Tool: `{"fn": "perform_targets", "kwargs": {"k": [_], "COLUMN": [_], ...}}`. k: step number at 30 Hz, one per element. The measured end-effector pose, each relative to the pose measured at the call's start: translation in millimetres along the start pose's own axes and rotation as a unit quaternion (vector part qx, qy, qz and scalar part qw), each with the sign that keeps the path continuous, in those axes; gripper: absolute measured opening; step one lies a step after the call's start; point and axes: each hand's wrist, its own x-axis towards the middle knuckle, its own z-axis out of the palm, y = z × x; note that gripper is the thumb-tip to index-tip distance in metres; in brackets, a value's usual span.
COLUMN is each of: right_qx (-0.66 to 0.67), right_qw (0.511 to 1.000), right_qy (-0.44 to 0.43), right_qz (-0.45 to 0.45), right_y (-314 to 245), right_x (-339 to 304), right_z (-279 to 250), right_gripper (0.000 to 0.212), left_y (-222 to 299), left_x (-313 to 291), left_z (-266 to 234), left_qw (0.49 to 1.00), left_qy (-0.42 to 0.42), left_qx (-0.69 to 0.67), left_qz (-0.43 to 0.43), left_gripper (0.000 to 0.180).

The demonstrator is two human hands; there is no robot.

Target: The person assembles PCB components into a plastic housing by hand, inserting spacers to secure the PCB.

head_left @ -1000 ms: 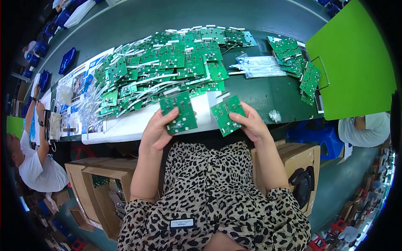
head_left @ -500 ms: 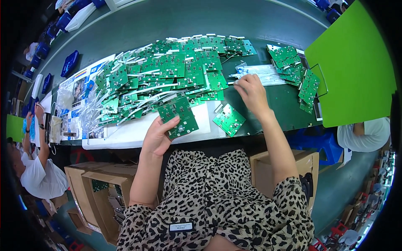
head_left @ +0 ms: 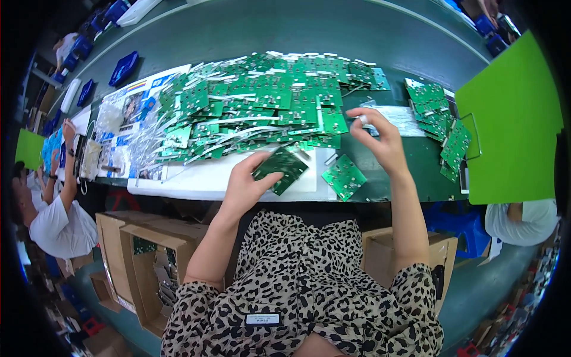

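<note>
My left hand [head_left: 247, 184] is closed on a green circuit board [head_left: 279, 171], thumb on top, held tilted and a little blurred above the white sheet near the table's front. My right hand [head_left: 383, 140] is raised beside the pile, its thumb and fingers curled toward each other around a small white thing [head_left: 364, 119] too small to name. Below that hand, a single green circuit board [head_left: 344, 177] lies on the table. A big heap of green circuit boards [head_left: 262, 95] with white strips and connectors fills the middle of the table.
Overlapping boards [head_left: 455, 140] lie at the right against an upright lime-green panel [head_left: 511, 119]. Clear plastic bags [head_left: 395, 119] lie behind my right hand. Blue trays [head_left: 124, 68] stand far left. Cardboard boxes [head_left: 128, 262] sit below the table's edge. Co-workers [head_left: 62, 226] sit at either side.
The whole view has shifted slightly. The board in my left hand has turned and tilted, now darker and blurred. My right thumb and forefinger have spread somewhat.
</note>
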Motion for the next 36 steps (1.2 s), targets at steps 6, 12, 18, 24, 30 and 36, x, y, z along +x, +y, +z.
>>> {"fn": "perform_targets", "kwargs": {"k": [6,12,18,24,30,36], "right_qx": [0.015,0.232,0.158,-0.084,-0.124,-0.181], "right_qw": [0.969,0.964,0.983,0.983,0.974,0.957], "right_qy": [-0.241,-0.093,0.093,-0.001,0.014,0.003], "right_qz": [-0.053,0.092,0.029,-0.163,-0.188,-0.225], "right_y": [-50,-45,-62,-70,-63,-64], "right_x": [-13,-30,-32,-33,-33,-36], "right_z": [34,56,48,81,90,92], "right_gripper": [0.01,0.006,0.005,0.011,0.011,0.012], "left_y": [28,30,18,13,23,32], "left_x": [1,-12,-17,-18,-26,-28], "left_z": [12,18,18,22,26,17], "left_qw": [0.99,0.921,0.978,0.989,0.991,0.996], "left_qy": [-0.06,-0.041,-0.006,-0.026,-0.021,-0.056], "left_qx": [0.128,-0.361,-0.203,-0.14,-0.133,0.047], "left_qz": [0.016,-0.14,-0.047,-0.027,-0.007,-0.045], "left_gripper": [0.028,0.024,0.026,0.018,0.019,0.023]}}
